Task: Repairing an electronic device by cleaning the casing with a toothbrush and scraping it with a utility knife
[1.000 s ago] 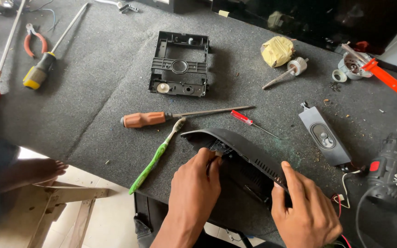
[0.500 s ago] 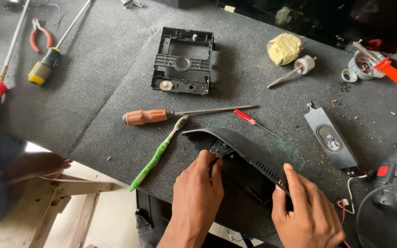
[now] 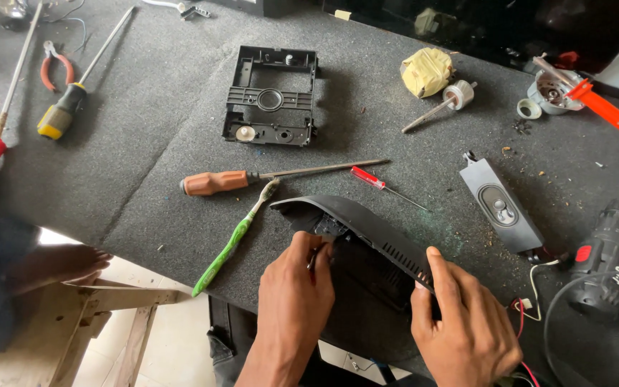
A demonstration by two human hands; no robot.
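A curved black plastic casing (image 3: 356, 226) with a slotted edge stands tilted on the dark felt table (image 3: 145, 172), near its front edge. My left hand (image 3: 296, 301) presses its fingertips into the casing's inner side; a small metal part seems pinched there, but I cannot tell what. My right hand (image 3: 463, 322) grips the casing's right end, thumb over the slotted rim. Just left of the casing lies a green toothbrush (image 3: 232, 240). Behind it lie an orange-handled screwdriver (image 3: 216, 183) and a small red screwdriver (image 3: 370, 179).
A black plastic frame (image 3: 270, 97) sits further back. A small oblong speaker (image 3: 501, 206) with wires and a black power drill (image 3: 610, 258) lie to the right. Yellow tape (image 3: 426, 72), a yellow-handled screwdriver (image 3: 62, 118) and pliers (image 3: 57, 64) lie around. Another person's foot (image 3: 59, 261) rests lower left.
Both hands stay on the casing, with only slight finger shifts. The view has drifted a little, so the table's objects sit slightly to the right.
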